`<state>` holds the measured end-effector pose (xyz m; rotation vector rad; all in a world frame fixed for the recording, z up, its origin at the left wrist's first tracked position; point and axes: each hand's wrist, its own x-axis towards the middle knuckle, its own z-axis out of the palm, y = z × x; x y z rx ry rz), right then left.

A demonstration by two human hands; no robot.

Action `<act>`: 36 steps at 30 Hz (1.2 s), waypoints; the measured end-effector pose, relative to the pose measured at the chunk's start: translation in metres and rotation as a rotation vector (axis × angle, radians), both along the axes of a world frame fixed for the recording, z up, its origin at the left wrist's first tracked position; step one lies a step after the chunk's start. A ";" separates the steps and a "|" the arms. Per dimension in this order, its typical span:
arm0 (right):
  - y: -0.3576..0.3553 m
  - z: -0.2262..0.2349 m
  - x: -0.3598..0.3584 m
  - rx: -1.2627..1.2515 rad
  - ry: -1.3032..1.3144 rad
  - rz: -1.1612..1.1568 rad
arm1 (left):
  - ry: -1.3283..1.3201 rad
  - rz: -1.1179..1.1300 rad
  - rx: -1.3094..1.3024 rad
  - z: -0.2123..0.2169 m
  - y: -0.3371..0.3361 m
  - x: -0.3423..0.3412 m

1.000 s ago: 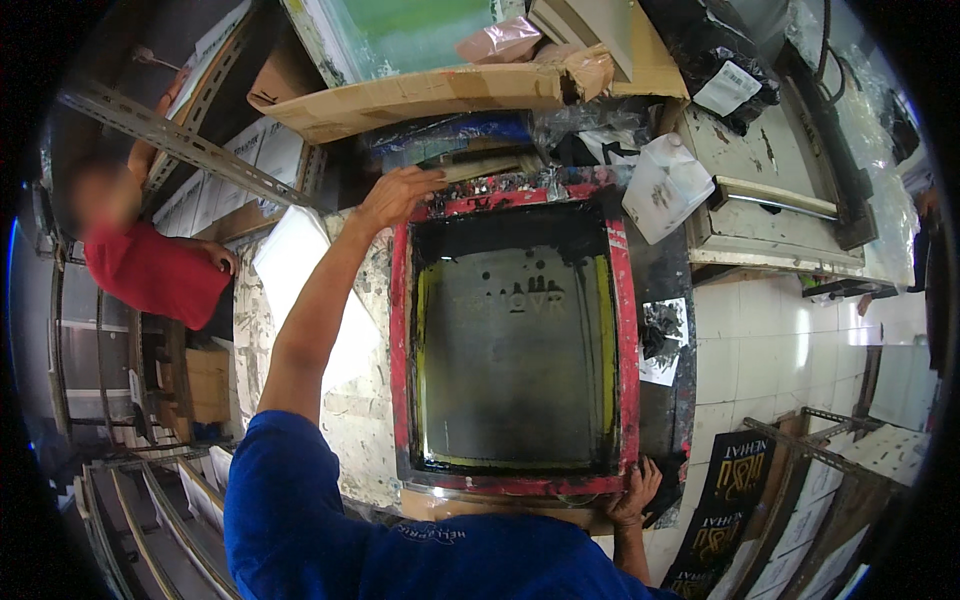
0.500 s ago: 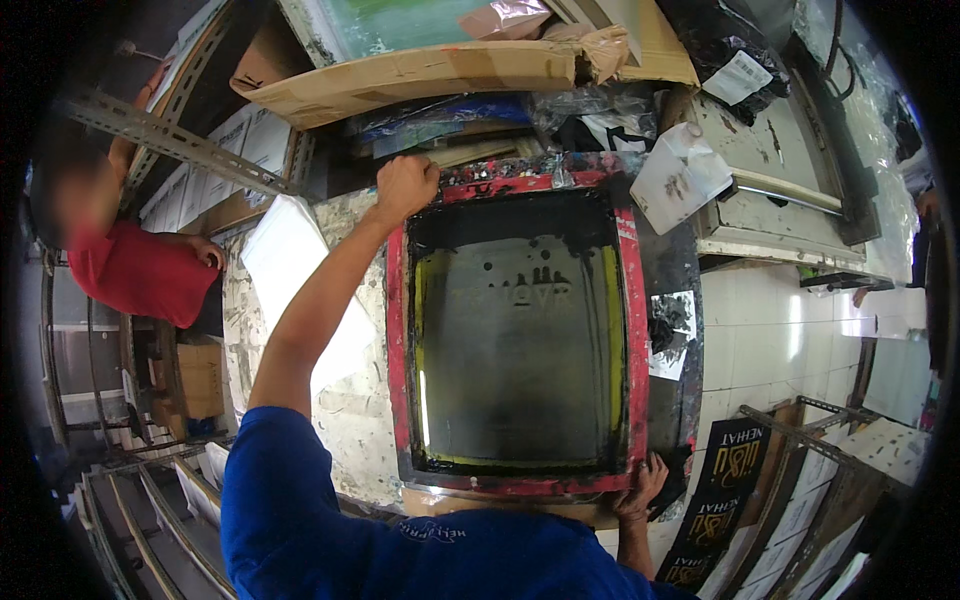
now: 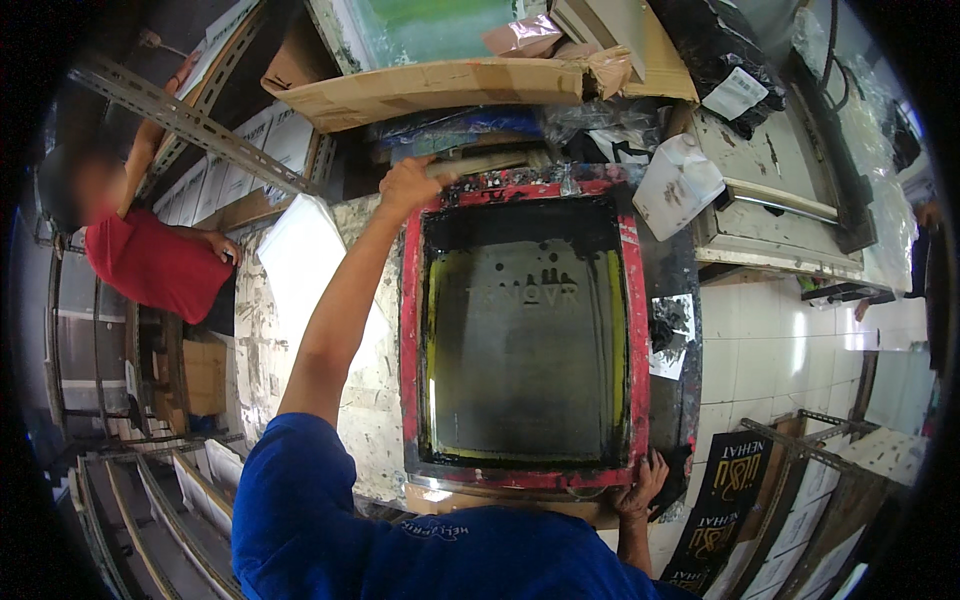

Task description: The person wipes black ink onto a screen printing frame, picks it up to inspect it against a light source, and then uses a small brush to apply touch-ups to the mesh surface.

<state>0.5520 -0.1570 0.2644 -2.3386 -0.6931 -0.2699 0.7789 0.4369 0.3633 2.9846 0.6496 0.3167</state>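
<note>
Cluttered print table [image 3: 375, 420]: red screen frame [image 3: 410, 340] runs near-to-far; left hand [image 3: 408, 186] grips its far-left corner, right hand [image 3: 640, 487] its near-right.

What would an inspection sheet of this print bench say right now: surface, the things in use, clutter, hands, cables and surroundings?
Surface: pale, ink-stained table, white sheet at its left.
Job's things: red-framed printing screen lying flat, dark mesh with yellow edges.
Clutter: white plastic jug, cardboard box, black bags, inky paper scraps.
Hands: left hand grips the screen's far left corner; right hand holds its near right corner, fingers on the frame.
Cables: dark cords at upper right.
Surroundings: person in a red shirt at left, tiled floor, metal racks, black printed banner.
</note>
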 end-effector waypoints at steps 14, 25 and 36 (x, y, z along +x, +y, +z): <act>-0.002 0.000 -0.001 -0.044 0.038 0.003 | 0.054 0.393 -0.837 0.000 -0.006 0.016; 0.000 -0.001 0.002 0.003 -0.030 0.025 | 0.116 0.241 -0.613 -0.001 -0.009 -0.001; 0.004 0.006 0.001 -0.016 0.044 -0.028 | -0.192 0.313 -0.278 -0.012 -0.026 -0.017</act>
